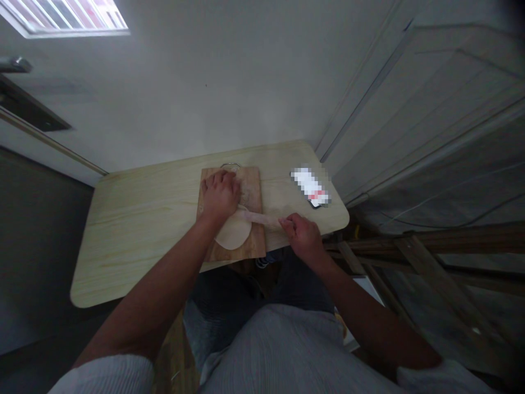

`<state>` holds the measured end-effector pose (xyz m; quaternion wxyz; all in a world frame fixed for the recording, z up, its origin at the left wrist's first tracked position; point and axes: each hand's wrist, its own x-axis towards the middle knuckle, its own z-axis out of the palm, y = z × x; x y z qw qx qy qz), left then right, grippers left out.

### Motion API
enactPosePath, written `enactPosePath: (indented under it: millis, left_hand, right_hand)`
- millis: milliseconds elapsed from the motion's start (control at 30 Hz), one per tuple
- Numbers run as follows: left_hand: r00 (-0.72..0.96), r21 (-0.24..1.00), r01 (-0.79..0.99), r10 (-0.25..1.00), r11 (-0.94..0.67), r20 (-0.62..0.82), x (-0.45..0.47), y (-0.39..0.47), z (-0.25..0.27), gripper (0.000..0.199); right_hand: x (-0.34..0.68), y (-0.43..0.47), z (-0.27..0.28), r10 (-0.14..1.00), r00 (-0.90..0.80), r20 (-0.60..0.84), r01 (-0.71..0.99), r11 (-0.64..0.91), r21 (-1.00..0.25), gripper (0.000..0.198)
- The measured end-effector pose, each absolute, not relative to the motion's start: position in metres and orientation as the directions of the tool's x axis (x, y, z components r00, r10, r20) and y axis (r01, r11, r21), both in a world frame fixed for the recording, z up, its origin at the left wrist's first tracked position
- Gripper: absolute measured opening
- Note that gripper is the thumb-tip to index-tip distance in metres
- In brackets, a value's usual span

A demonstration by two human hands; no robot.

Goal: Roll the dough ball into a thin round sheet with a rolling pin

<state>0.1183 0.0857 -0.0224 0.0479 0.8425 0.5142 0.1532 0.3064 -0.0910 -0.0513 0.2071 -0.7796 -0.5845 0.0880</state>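
Observation:
A round, flat sheet of dough lies on the near part of a wooden cutting board. My left hand rests palm down over the far part of the board, fingers spread and somewhat blurred; what is under the palm is hidden. With its fingers closed, my right hand grips the end of a long, pale, narrow piece at the table's front edge. This piece reaches left across the board to the far side of the dough; whether it is a stick or a strip of dough is unclear.
The board lies on a light wood table against a white door. A phone with a lit, pixelated screen is right of the board. A metal ring handle is at the board's far edge. Wooden bars stand at the right.

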Motion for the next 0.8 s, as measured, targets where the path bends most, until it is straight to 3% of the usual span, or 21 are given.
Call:
enactPosePath:
  millis: [233,567,800]
  left_hand:
    - [0.435,0.247,0.834,0.863,-0.494,0.258,0.100,0.067,-0.034,0.047]
    - [0.440,0.185,0.861,0.877,-0.473,0.194,0.120,0.078,-0.017,0.044]
    - [0.401,0.193,0.867,0.873,-0.459,0.278,0.138,0.096,-0.018,0.042]
  right_hand:
    - [0.294,-0.119,-0.054,0.952,0.272,0.139,0.888,-0.194,-0.416,0.050]
    - [0.301,-0.120,-0.057,0.934,0.308,0.178,0.843,-0.182,-0.506,0.048]
    - [0.308,-0.105,-0.058,0.930,0.327,0.166,0.845,-0.210,-0.491,0.045]
